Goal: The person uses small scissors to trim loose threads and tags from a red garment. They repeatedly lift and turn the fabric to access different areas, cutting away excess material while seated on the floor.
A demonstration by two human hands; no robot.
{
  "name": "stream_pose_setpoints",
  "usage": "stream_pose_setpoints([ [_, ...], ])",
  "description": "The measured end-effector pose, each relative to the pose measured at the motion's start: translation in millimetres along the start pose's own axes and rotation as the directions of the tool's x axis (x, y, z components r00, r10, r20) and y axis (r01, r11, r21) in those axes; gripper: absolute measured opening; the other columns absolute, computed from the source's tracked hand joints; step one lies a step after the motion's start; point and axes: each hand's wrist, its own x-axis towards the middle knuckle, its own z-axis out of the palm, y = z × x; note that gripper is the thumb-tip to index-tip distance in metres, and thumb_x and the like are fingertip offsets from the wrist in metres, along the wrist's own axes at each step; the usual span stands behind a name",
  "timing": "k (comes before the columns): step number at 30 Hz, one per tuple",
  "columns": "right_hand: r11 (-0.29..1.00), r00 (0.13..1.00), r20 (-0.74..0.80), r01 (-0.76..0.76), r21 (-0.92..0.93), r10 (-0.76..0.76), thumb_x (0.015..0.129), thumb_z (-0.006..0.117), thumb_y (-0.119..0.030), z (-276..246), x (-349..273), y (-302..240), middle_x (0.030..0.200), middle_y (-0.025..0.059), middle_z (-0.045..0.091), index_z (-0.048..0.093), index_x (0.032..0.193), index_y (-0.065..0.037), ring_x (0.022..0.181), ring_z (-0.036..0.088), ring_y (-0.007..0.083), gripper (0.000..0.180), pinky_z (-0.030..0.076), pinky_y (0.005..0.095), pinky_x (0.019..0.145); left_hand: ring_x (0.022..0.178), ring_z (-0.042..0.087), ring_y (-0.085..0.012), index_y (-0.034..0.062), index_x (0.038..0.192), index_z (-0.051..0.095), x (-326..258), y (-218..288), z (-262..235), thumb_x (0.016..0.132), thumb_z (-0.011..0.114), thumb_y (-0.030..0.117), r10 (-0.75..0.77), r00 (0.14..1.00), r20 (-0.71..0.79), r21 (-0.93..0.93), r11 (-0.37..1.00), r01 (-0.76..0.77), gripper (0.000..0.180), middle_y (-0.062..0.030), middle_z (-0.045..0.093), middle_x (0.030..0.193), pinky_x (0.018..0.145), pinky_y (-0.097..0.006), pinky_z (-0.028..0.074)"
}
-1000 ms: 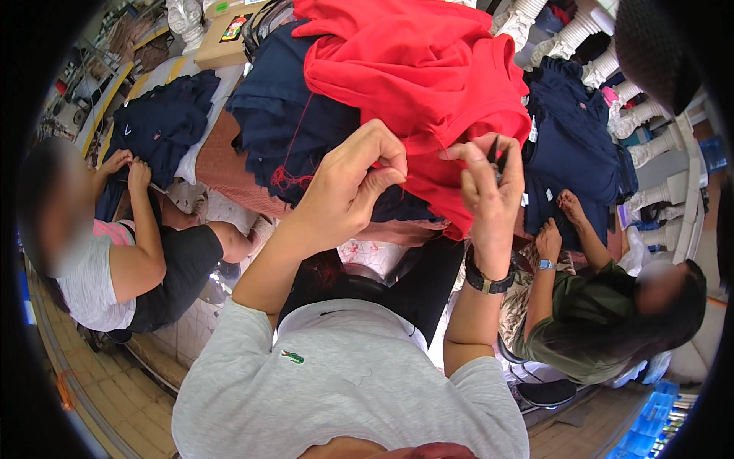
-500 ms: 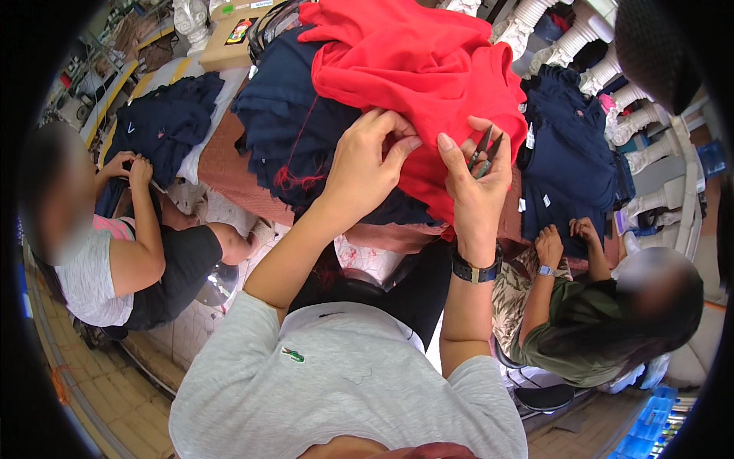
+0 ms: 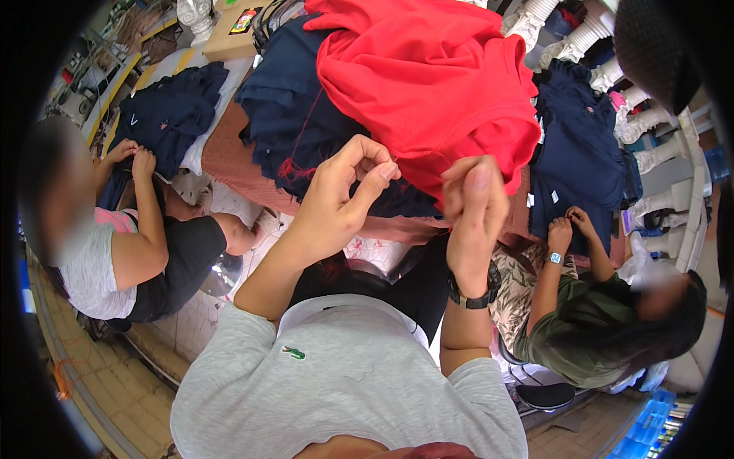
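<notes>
A bright red garment point(image 3: 436, 84) lies bunched on top of a pile of navy garments point(image 3: 283, 99) in front of me. My left hand point(image 3: 348, 187) is at the garment's near edge, thumb and forefinger pinched together; whatever lies between the tips is too small to make out. To the right, my right hand point(image 3: 478, 199) is turned with its fingers curled in, near the lower edge of the red cloth, and somewhat blurred. The small dark thread snips seen in it half a second ago are hidden behind the fingers now. A tangle of red thread point(image 3: 294, 170) hangs on the navy pile.
The piles rest on a table with a brown cloth point(image 3: 222, 164). One person point(image 3: 126, 237) works at navy cloth point(image 3: 164, 107) on the left, another point(image 3: 589, 321) at a navy stack point(image 3: 573, 145) on the right. White ribbed columns point(image 3: 569, 46) and a cardboard box point(image 3: 233, 34) stand beyond.
My left hand has drawn back down and left, still pinched. My right hand has rotated and its fingers have curled in, so the snips no longer show. The red garment's right side has shifted.
</notes>
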Motion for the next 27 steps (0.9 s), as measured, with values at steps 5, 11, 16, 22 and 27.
stream_pose_setpoints([
  [5,0.973,0.921,0.314,-0.212,-0.094,0.231,0.106,0.043,-0.04,8,-4,11,0.064,0.0043,0.05,0.059,0.087,0.005,0.061,0.043,0.0111,0.052,0.039,0.0282,0.057,0.089,0.06,-0.01,0.0001,0.103,0.056,-8,-5,-3,0.103,0.058,0.012,0.003,1.0,0.002,-0.013,1.0,-0.003,0.012,-0.0047,0.063,0.094,0.082,-0.025,0.047],
  [11,0.979,0.894,0.402,-0.198,-0.043,0.198,0.105,0.048,-0.042,16,9,22,0.063,0.006,0.052,0.062,0.08,0.006,0.061,0.046,0.0118,0.056,0.039,0.0289,0.056,0.078,0.065,-0.0138,-0.0026,0.097,0.059,-10,-6,-1,0.099,0.06,0.01,0.103,0.994,-0.032,0.07,0.992,-0.101,0.013,-0.0079,0.066,0.084,0.072,-0.028,0.05],
  [16,0.973,0.882,0.425,-0.23,0.014,0.202,0.105,0.051,-0.04,15,15,28,0.059,0.001,0.046,0.058,0.07,0.002,0.058,0.04,0.008,0.055,0.032,0.0283,0.052,0.085,0.06,-0.0097,-0.0021,0.099,0.059,-11,-2,-7,0.099,0.06,0.006,0.081,0.997,0.003,0.148,0.986,-0.081,0.008,-0.0045,0.06,0.091,0.078,-0.025,0.048],
  [22,0.969,0.861,0.466,-0.245,0.031,0.203,0.105,0.049,-0.038,16,13,30,0.059,-0.001,0.04,0.051,0.068,-0.001,0.056,0.034,0.0075,0.052,0.03,0.0286,0.052,0.083,0.057,-0.0095,-0.0021,0.098,0.059,-11,-6,-8,0.098,0.06,0.004,0.131,0.991,-0.002,0.183,0.975,-0.128,0.006,-0.0042,0.058,0.09,0.076,-0.025,0.047],
  [27,0.975,0.846,0.489,-0.219,-0.042,0.211,0.105,0.044,-0.036,2,5,13,0.063,-0.0006,0.044,0.051,0.071,-0.002,0.054,0.034,0.008,0.049,0.028,0.0268,0.051,0.076,0.057,-0.0169,-0.0015,0.095,0.059,-20,-2,-24,0.095,0.063,0.008,0.13,0.987,0.096,0.243,0.958,-0.15,0.01,-0.0082,0.058,0.083,0.067,-0.032,0.045],
])
